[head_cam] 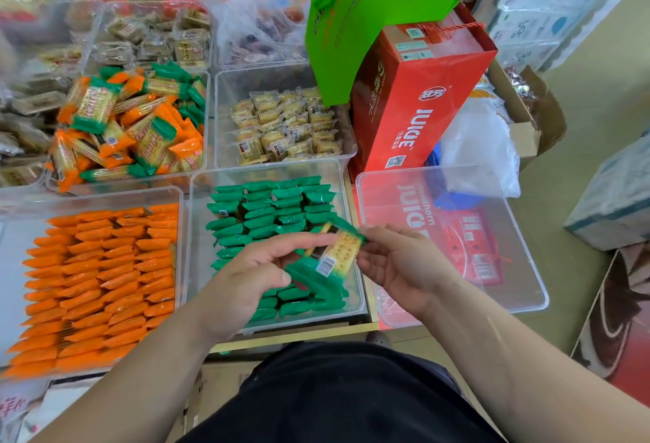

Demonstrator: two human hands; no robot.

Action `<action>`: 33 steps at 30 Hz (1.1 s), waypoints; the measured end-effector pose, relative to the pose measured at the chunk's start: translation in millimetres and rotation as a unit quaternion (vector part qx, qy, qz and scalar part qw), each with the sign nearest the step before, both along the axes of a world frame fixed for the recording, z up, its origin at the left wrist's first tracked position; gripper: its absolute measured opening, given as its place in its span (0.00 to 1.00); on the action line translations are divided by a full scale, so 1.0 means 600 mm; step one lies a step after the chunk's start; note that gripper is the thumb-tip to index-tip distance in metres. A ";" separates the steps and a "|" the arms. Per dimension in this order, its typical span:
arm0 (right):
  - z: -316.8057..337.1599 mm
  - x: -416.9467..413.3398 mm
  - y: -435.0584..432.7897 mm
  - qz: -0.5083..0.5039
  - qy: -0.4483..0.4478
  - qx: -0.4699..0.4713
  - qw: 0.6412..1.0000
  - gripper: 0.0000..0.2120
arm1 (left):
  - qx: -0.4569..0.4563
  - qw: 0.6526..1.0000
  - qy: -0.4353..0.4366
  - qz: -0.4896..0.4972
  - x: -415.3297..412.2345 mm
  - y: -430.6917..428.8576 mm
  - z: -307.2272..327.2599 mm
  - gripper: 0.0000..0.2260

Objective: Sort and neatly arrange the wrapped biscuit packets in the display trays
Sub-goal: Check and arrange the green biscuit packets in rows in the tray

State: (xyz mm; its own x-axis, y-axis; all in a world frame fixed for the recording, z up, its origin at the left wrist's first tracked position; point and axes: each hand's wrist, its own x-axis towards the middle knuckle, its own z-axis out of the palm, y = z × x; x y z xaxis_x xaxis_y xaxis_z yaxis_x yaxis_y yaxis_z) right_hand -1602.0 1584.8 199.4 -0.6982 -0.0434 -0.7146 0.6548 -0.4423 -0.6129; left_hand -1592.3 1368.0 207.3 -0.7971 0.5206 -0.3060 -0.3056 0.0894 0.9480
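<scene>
- A lap in dark clothing [337, 400] fills the bottom of the view, with both bare forearms reaching forward over it.
- The left hand [253, 281] and right hand [397, 263] share one green biscuit packet [337, 252], held tilted just above the near right corner of the green tray.
- The left forefinger and thumb pinch the packet's left side. The right thumb and forefinger pinch its right end, and the other right fingers are loosely curled.
- The green tray [197, 231], a clear one on the desk [299, 335], holds green packets standing in tidy rows.
- To its left, a clear orange tray [91, 196] holds orange packets in close rows.
- To the right, an empty clear tray [510, 305] rests on red boxes.
- Further back, a mixed tray [207, 98] holds a loose heap of orange and green packets.
- Beside it, a tray of pale yellow packets [225, 91] sits behind the green tray.
- A red juice box [422, 108] stands to the right, under a bright green paper bag [369, 3].
- Farthest back, a tray of brown packets [154, 38] is blurred.
</scene>
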 end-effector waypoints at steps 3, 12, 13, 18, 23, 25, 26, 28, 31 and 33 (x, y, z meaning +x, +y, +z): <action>-0.003 0.002 0.001 0.015 -0.011 -0.042 0.999 0.06 | -0.034 0.996 0.078 0.014 -0.001 0.002 -0.004 0.18; 0.019 0.016 -0.001 0.153 0.174 0.164 0.959 0.09 | -0.113 0.976 0.091 0.163 -0.005 0.017 0.003 0.06; 0.025 0.014 -0.002 0.151 0.210 0.171 0.951 0.08 | -0.135 0.978 0.091 0.133 -0.004 0.014 0.001 0.06; 0.044 -0.002 -0.006 0.164 0.222 0.200 0.940 0.08 | -0.089 0.993 0.058 0.046 0.005 0.013 0.011 0.08; 0.041 -0.006 -0.020 0.083 0.055 -0.031 0.995 0.11 | -0.028 0.998 0.047 0.034 0.007 0.017 0.017 0.12; 0.034 -0.006 -0.022 0.077 0.044 -0.050 0.995 0.14 | -0.037 0.998 0.043 0.041 0.006 0.017 0.012 0.12; 0.032 -0.006 -0.020 0.084 0.056 -0.039 0.994 0.15 | -0.052 0.996 0.052 0.047 0.005 0.017 0.006 0.12; 0.029 -0.005 -0.015 0.117 0.094 0.018 0.988 0.13 | -0.111 0.986 0.096 0.073 0.001 0.016 -0.008 0.08; 0.027 -0.002 -0.011 0.154 0.125 0.102 0.975 0.08 | -0.218 0.939 0.246 0.106 -0.005 0.015 -0.032 0.10; 0.021 -0.001 -0.014 0.150 0.125 0.118 0.974 0.13 | -0.263 0.896 0.345 0.096 -0.010 0.021 -0.046 0.11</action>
State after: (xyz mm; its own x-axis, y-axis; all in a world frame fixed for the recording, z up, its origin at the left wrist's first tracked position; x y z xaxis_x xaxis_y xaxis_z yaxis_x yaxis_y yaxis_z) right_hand -1602.8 1576.7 212.3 -0.8325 -0.1264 -0.5393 0.5506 -0.0812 -0.8308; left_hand -1598.1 1380.6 180.0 -0.9502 0.2824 0.1321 0.2802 0.5880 0.7587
